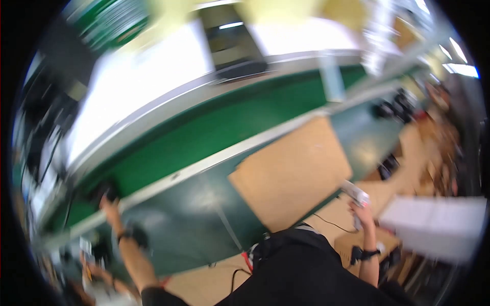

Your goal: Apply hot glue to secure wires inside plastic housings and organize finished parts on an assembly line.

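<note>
On the left, my left hand (111,205) reaches out to the rail of the green line, right at a small dark object (106,192). Motion smears its fingers, so whether they grip that object I cannot make out. My right hand (360,213) is closed around the handle of a white and grey pistol-shaped handheld scanner (356,193), just off the right corner of a flat cardboard piece (296,173). The cardboard lies on the dark green tabletop (191,201) in front of me. Both wrists wear dark bands.
Beyond the pale rail (204,164) runs a green belt (219,127), with a white worktop behind it bearing a dark device (232,43). A cardboard box (344,246) and a white box (434,224) stand at right. Another person's arm (104,275) shows at lower left.
</note>
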### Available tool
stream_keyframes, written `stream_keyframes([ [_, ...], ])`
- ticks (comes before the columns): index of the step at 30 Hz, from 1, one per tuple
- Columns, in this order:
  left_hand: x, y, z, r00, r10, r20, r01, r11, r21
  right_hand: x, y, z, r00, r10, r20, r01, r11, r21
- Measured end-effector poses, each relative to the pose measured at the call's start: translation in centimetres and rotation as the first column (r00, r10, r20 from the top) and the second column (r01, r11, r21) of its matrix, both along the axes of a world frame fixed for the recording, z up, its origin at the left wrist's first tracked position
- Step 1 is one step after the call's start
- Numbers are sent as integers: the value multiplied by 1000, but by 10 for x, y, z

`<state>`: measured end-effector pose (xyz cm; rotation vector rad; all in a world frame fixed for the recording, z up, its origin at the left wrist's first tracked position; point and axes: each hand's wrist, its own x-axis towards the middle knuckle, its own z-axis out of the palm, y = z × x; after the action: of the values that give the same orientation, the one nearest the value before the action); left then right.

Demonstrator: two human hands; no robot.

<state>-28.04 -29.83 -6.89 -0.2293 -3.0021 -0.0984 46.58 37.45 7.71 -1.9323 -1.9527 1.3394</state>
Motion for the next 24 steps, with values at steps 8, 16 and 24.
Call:
stream_keyframes([
  [8,14,102,10,972,-189,-141,208,969,133,38,-40,-12,992,-124,-12,125,992,28],
  [16,118,197,91,838,-534,-113,528,741,415,25,-27,-45,1000,-6,-2,6,997,-71],
  [24,317,397,146,146,-968,202,857,226,463,6,-2,-50,989,108,-105,-118,988,-100],
])
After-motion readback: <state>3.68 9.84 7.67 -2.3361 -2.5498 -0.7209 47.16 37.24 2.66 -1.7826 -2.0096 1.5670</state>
